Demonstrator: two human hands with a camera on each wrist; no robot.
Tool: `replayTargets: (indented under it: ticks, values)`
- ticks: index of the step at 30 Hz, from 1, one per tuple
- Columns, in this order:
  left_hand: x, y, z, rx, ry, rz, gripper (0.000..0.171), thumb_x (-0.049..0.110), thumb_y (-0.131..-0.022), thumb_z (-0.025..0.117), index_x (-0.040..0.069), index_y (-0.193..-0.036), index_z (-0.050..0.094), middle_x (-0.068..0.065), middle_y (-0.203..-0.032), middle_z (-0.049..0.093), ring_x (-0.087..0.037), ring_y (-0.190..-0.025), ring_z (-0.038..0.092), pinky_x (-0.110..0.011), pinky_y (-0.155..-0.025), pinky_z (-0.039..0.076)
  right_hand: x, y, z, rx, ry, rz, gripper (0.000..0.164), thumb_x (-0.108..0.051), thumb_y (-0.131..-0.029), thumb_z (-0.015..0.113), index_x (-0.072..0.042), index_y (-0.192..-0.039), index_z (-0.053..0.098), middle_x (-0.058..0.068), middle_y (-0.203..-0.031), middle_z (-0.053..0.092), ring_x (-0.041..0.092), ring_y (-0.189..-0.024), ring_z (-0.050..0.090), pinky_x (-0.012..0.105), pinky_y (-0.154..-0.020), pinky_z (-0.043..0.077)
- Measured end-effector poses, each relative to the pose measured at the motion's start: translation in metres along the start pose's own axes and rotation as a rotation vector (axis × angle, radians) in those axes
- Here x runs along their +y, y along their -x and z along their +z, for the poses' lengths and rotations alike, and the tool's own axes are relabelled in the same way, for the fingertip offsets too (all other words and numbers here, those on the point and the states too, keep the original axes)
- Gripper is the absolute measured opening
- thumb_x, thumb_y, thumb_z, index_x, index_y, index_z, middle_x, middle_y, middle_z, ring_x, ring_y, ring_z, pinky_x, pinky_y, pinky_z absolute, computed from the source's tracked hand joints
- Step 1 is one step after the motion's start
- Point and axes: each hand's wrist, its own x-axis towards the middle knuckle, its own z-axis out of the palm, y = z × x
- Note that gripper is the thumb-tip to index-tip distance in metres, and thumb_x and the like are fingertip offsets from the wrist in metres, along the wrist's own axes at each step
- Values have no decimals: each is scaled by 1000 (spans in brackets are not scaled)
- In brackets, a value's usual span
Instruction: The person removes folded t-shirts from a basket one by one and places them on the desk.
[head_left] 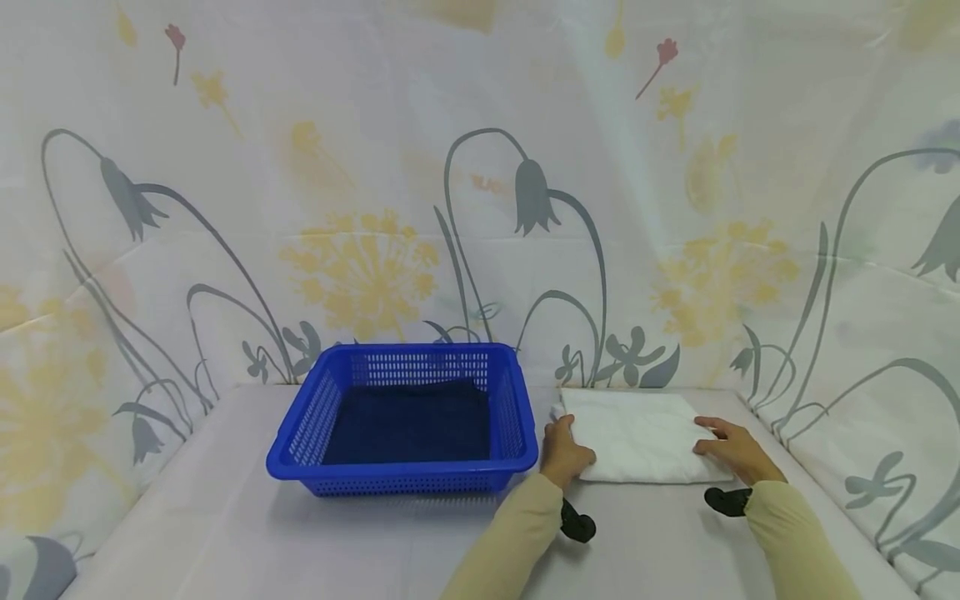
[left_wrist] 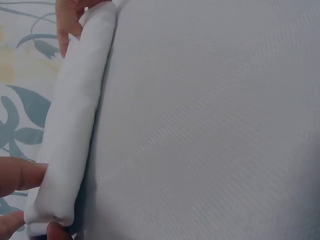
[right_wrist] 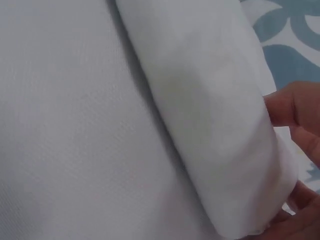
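Observation:
A folded white cloth (head_left: 637, 437) lies on the pale table at the right, its near edge a thick rounded fold. My left hand (head_left: 564, 452) grips its left end, the thumb at the front fold and fingers along the side. At the opposite end my right hand (head_left: 738, 452) holds the right edge between thumb and fingers. The left wrist view shows the cloth (left_wrist: 75, 115) low over the tabletop, with both hands at its ends. From the right wrist, fingers (right_wrist: 285, 107) press the top of the bundle while others reach its corner.
A blue plastic basket (head_left: 405, 482) with perforated sides stands left of the cloth, close to my left hand. Inside lies a folded dark navy cloth (head_left: 408, 425). Behind the table hangs a flower-patterned curtain (head_left: 487, 250). The light table surface (head_left: 225, 533) extends toward me.

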Motion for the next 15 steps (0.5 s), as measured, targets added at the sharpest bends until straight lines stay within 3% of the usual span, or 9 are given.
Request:
replayTargets:
  ticks: [7, 11, 15]
  values:
    - [-5, -1, 4, 27, -158, 94, 61, -4, -63, 75, 0, -122, 62, -10, -106, 40, -30, -94, 42, -37, -87, 38, -4, -1, -1, 70, 188, 1, 62, -15, -88, 64, 14, -137, 38, 43, -130, 36, 54, -116, 39, 57, -93, 35]
    - [-3, -1, 3, 42, -181, 118, 59, -3, -62, 77, 0, -119, 63, -10, -106, 39, -30, -94, 37, -38, -86, 35, -6, 0, 0, 110, 288, -22, 61, -19, -88, 67, 13, -134, 43, 40, -131, 41, 54, -115, 44, 57, -90, 39]
    - [4, 2, -2, 33, -191, 113, 55, 2, -66, 78, 3, -119, 64, -10, -109, 41, -31, -98, 38, -41, -87, 38, -12, 1, 1, 146, 298, -51, 61, -19, -88, 67, 13, -135, 43, 37, -131, 44, 52, -114, 48, 55, -88, 44]
